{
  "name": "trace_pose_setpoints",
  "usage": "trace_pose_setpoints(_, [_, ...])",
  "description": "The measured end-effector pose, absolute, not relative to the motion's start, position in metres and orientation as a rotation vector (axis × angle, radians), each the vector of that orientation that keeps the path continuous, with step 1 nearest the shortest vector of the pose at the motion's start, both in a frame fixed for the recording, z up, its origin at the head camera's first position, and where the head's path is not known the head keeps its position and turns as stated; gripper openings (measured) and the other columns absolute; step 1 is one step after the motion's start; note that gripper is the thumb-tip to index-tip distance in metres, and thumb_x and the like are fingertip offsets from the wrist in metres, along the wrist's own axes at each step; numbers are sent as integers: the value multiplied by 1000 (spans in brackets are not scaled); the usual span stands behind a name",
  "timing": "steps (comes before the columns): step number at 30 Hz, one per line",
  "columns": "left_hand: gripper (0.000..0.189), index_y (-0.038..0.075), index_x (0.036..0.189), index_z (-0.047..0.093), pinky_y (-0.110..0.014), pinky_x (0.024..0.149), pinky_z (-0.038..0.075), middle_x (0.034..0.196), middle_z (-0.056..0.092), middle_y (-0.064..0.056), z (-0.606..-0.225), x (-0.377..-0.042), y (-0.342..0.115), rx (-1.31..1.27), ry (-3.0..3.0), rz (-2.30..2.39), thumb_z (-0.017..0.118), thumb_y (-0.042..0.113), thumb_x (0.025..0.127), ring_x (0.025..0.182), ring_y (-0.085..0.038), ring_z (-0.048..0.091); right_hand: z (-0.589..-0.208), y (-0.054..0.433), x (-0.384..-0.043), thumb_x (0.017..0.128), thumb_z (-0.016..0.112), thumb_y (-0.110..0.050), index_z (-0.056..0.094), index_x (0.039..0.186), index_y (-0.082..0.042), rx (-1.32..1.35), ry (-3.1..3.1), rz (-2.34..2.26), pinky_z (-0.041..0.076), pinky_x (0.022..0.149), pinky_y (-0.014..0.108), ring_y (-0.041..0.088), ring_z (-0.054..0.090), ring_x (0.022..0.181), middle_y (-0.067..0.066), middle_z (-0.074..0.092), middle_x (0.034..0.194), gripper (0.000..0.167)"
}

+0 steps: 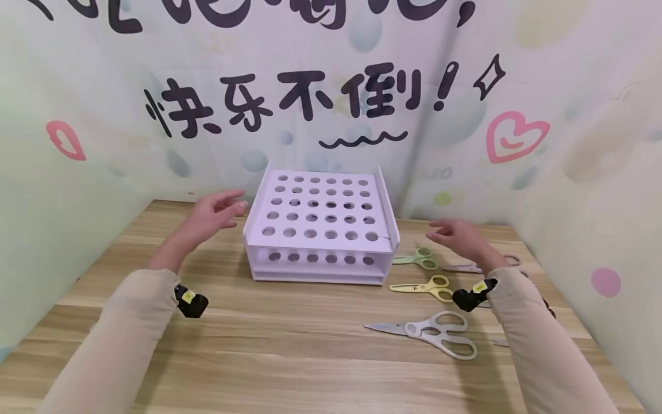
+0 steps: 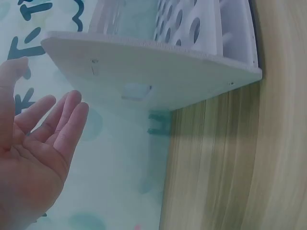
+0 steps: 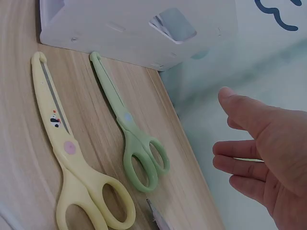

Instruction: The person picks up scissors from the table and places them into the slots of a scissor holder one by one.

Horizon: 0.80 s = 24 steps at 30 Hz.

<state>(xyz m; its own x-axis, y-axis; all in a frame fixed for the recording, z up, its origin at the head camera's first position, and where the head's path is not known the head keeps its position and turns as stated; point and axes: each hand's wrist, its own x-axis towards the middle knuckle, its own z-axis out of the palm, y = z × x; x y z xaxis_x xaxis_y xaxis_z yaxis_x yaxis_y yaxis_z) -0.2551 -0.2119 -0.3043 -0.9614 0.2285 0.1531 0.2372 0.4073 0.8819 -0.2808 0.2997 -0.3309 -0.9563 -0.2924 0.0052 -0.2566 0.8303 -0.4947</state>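
Note:
A white rack (image 1: 320, 227) with rows of round holes stands at the back middle of the table. My left hand (image 1: 214, 211) hovers just left of the rack, fingers relaxed and holding nothing; the left wrist view shows its palm beside the rack's side panel (image 2: 158, 72). On the other side, my right hand (image 1: 457, 237) is in the air, apart from the rack, with loosely bent fingers and nothing in them. Below it lie green scissors (image 3: 132, 136) and yellow scissors (image 3: 72, 155). Grey-white kitchen scissors (image 1: 426, 330) lie nearer the front.
Purple scissors (image 1: 465, 268) lie under the right forearm, and further scissors there are partly hidden by the sleeve. A printed cloth (image 1: 331, 132) hangs behind the wooden table (image 1: 279, 339) and along its sides.

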Motion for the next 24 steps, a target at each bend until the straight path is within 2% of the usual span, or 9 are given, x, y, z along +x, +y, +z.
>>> trace_pose_setpoints(4, [56, -1, 139, 35, -37, 83, 49, 124, 47, -25, -308, -255, -208, -404, -2618, -1738, 55, 24, 93, 104, -27, 52, -336, 300, -281, 92, 55, -33, 50, 126, 4, -433, 2926, -773, 47, 81, 49, 36, 58, 97, 23, 62, 104, 51])
trace_pose_setpoints(8, [57, -1, 139, 36, -32, 81, 51, 124, 47, -24, -310, -255, -204, -380, -2624, -1772, 58, 21, 91, 101, -21, 53, -343, 301, -281, 91, 56, -32, 52, 124, 6, -454, 2911, -787, 47, 81, 48, 37, 58, 98, 25, 61, 106, 50])
trace_pose_setpoints(13, [55, 0, 138, 38, -25, 78, 51, 125, 47, -23, -313, -255, -200, -367, -2613, -1804, 59, 17, 90, 100, -19, 53, -351, 302, -283, 90, 60, -25, 54, 120, 7, -479, 2890, -804, 49, 78, 45, 34, 60, 94, 23, 63, 102, 44])
trace_pose_setpoints(24, [50, 1, 138, 39, -25, 78, 51, 129, 46, -21, -320, -255, -196, -284, -2537, -1941, 56, 13, 92, 104, -21, 51, -364, 303, -284, 85, 66, -18, 55, 118, 9, -470, 2864, -771, 50, 77, 43, 32, 60, 89, 24, 63, 98, 44])
